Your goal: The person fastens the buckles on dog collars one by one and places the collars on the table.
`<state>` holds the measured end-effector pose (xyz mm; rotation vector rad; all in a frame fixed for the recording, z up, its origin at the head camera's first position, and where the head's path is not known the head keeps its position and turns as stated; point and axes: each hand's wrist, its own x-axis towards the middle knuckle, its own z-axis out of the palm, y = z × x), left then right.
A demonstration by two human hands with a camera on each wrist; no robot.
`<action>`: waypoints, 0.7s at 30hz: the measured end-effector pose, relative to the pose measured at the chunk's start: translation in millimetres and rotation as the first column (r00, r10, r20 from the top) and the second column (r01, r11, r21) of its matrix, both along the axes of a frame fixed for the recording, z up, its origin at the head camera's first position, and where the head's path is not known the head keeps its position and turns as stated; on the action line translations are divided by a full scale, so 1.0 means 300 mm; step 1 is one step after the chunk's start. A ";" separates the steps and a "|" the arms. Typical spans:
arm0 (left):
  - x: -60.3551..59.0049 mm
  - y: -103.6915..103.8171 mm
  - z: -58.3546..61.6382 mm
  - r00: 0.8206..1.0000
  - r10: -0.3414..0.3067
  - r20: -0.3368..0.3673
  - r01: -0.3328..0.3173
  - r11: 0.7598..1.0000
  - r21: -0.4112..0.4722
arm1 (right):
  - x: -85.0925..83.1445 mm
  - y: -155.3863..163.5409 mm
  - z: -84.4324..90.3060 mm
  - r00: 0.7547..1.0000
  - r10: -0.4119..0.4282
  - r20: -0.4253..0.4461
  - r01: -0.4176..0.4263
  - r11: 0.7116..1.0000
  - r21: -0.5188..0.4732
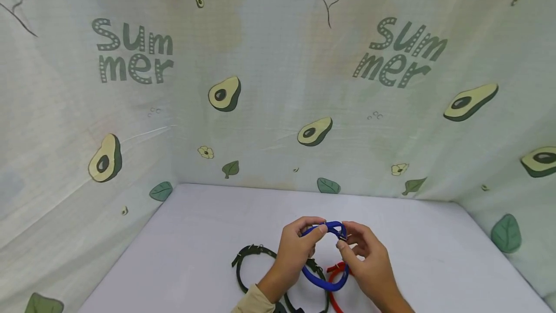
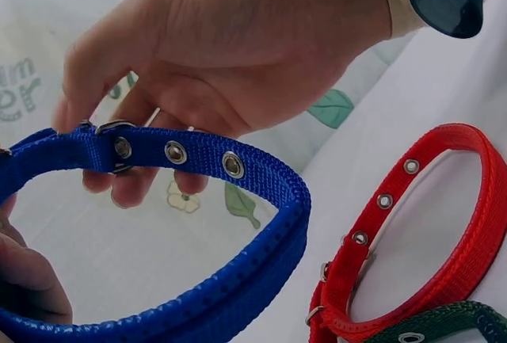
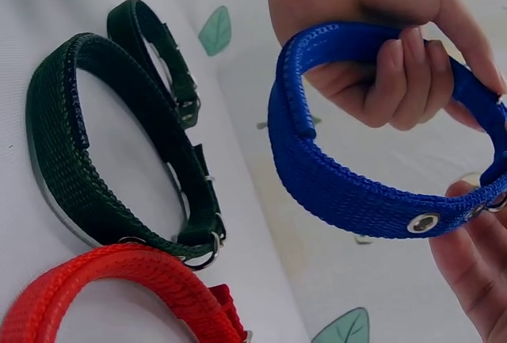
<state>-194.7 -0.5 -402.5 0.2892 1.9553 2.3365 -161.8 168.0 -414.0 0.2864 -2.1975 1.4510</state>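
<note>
Both hands hold a blue collar [image 1: 323, 280] up as a closed loop above the white table [image 1: 182, 255]. My left hand [image 1: 314, 231] grips the top of the strap, its fingers [image 3: 404, 74] curled round the webbing. My right hand [image 1: 347, 245] pinches the strap at the metal buckle [image 2: 115, 129], beside a row of eyelets [image 2: 176, 152]. Below the hands a red collar [image 1: 334, 286] and a dark green collar [image 1: 243, 264] lie flat on the table, touching each other.
Pale cloth printed with avocados and "Summer" [image 1: 278, 110] walls the table at the back and on both sides. Bare table surface lies to the left, right and behind the collars. The left arm wears a beige sleeve [image 1: 254, 303].
</note>
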 end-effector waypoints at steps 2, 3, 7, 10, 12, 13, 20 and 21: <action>-0.001 0.001 0.000 1.000 -0.007 0.010 0.007 1.000 0.017 | 0.001 -0.002 -0.003 1.000 -0.002 -0.007 0.002 1.000 0.017; -0.001 0.002 0.000 1.000 -0.008 0.011 0.007 1.000 0.023 | 0.001 -0.002 -0.003 1.000 -0.003 -0.014 0.003 1.000 0.022; 0.001 0.003 0.002 1.000 -0.015 0.003 0.015 0.999 0.034 | -0.002 0.001 -0.005 0.999 0.002 -0.054 0.000 0.999 0.037; 0.001 0.001 0.004 1.000 -0.023 -0.007 0.023 0.999 0.039 | -0.008 0.003 -0.008 0.997 -0.003 -0.082 0.007 0.998 0.057; 0.000 0.000 0.004 0.999 -0.027 -0.017 0.028 0.999 0.037 | -0.011 0.004 -0.009 0.997 -0.013 -0.080 0.018 0.998 0.066; -0.001 -0.001 0.004 0.999 -0.027 -0.025 0.028 0.999 0.032 | -0.012 0.004 -0.009 0.997 -0.020 -0.075 0.025 0.997 0.071; 0.000 -0.006 0.001 0.998 -0.029 -0.052 0.030 0.999 0.017 | -0.011 0.004 -0.013 0.998 -0.033 -0.057 0.038 0.995 0.093; 0.001 -0.007 0.001 0.998 -0.027 -0.051 0.029 0.999 0.023 | -0.010 0.005 -0.013 0.997 -0.027 -0.066 0.033 0.995 0.095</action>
